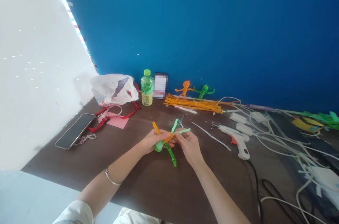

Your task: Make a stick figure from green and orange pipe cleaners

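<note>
Above the middle of the dark table, my left hand (151, 141) is closed around a pipe-cleaner figure (171, 152) of orange, green and pale green twisted stems. One orange stem and a pale green one point up from it; a darker green one hangs down. My right hand (190, 146) pinches a pale green pipe cleaner (184, 130) at the figure's orange part. My fingers partly cover the join. Just behind the hands lies a pair of scissors (181, 121), half hidden.
Behind stand a bottle (147, 91), a plastic bag (116, 90) and two small pipe-cleaner figures (186, 89) by a bundle of orange pipe cleaners (198, 104). To the right are a glue gun (237, 139) and tangled white cables (278, 135). A phone (75, 131) lies left.
</note>
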{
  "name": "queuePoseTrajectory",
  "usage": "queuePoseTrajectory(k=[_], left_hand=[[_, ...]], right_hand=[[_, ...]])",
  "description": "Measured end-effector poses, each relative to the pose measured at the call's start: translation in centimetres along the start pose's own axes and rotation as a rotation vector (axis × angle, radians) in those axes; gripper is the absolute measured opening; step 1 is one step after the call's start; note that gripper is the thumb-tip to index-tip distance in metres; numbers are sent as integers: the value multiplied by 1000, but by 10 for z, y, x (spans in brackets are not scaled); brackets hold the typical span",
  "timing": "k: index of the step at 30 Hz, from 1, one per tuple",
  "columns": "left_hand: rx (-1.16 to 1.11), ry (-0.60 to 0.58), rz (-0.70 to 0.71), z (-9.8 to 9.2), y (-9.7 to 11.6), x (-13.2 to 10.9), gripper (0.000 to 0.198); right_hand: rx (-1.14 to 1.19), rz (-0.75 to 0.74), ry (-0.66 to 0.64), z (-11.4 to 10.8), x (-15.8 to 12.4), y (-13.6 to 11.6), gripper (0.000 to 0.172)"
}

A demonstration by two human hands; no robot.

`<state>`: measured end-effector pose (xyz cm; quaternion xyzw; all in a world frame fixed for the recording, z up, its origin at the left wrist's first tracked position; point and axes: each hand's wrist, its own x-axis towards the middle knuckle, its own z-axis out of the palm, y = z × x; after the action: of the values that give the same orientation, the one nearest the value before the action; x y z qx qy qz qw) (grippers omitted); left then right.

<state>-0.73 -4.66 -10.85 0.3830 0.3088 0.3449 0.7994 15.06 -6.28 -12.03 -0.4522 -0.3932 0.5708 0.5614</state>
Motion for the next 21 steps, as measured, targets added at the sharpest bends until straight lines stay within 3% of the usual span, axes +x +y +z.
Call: queuePoseTrajectory(k=[5,13,16,21], left_hand=[[34,125,61,4,-6,3,31],[26,244,89,3,-6,5,33],[22,256,72,3,-5,6,31],[-8,234,44,4,-4,5,31]], right_hand=[[-42,-35,-22,4,-2,-1,25],[-329,-140,42,10,-10,-11,19],[-501,-312,49,8,-12,-10,14],[-914,-762,-41,-3,-11,-11,14]])
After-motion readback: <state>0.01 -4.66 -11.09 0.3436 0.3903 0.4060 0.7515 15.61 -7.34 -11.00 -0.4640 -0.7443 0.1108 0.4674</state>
